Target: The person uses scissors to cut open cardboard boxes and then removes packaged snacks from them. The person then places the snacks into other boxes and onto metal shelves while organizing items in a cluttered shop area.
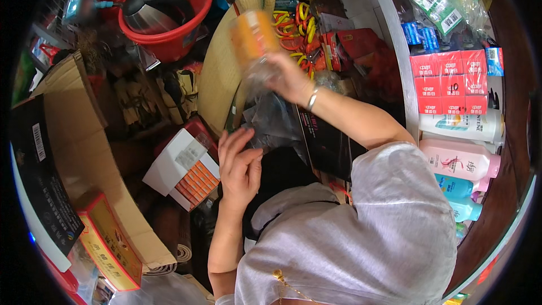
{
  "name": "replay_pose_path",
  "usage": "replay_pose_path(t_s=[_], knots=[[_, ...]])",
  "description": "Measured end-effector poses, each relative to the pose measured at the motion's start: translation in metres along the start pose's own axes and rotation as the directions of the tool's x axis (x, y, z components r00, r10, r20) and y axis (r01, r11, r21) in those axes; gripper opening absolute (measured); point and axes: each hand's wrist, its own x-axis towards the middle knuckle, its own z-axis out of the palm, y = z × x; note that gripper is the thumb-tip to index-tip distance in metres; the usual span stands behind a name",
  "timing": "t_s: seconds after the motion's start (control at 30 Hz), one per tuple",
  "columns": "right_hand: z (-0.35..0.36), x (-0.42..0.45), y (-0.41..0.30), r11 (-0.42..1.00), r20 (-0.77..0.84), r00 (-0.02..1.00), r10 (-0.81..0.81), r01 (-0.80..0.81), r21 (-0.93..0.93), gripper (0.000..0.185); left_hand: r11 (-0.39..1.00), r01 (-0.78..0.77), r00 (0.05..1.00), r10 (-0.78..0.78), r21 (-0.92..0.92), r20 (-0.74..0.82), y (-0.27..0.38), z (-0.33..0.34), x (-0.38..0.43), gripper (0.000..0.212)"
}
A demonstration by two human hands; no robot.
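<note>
My right hand [288, 76], with a bracelet at the wrist, is raised at the upper middle and grips a package [254, 36]. The package is orange, with a clear part near my fingers; motion blurs it, so its kind cannot be told. My left hand [239, 165] is lower and to the left, fingers apart, with nothing in it. Beside it on the left stands an open white carton [169, 163] of small orange boxes [197, 184]. Crumpled dark plastic [275, 118] lies between my hands. Scissors with red and yellow handles [302, 29] are heaped beyond my right hand.
A red bucket [156, 46] holding a kettle [152, 8] stands at upper left. Cardboard [118, 169] runs down the left. Along the right, a shelf edge [394, 42] borders red boxes [451, 80] and shampoo bottles [457, 159]. A straw hat [216, 76] lies in the middle.
</note>
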Motion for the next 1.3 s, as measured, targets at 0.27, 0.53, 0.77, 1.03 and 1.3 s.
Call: replay_pose_path(t_s=[0.27,0.53,0.77,1.03,1.3], knots=[[-0.123,0.03,-0.049,0.823,-0.496,0.662,-0.563,0.503,-0.264,0.062,0.92,0.385,0.911,-0.391,-0.068,-0.132,-0.022,-0.015,-0.066,0.006],[-0.258,-0.006,-0.047,0.706,-0.8,0.03,-0.599,-0.451,-0.545,0.094,0.807,0.571,0.749,-0.588,-0.151,-0.307,-0.04,-0.045,-0.118,0.006],[-0.388,-0.013,-0.027,0.691,-0.945,0.262,-0.194,-0.648,-0.321,0.107,0.819,0.534,0.688,-0.565,-0.211,-0.455,-0.04,-0.06,-0.124,0.01],[-0.323,0.013,-0.037,0.573,-0.875,0.057,-0.48,-0.735,-0.363,0.088,0.914,0.341,0.592,-0.39,-0.219,-0.706,0.023,-0.107,-0.106,0.009],[-0.131,0.026,-0.065,0.387,-0.417,0.19,-0.889,-0.175,-0.905,0.062,0.999,-0.023,0.518,-0.017,-0.033,-0.855,0.099,-0.16,-0.083,0.015]])
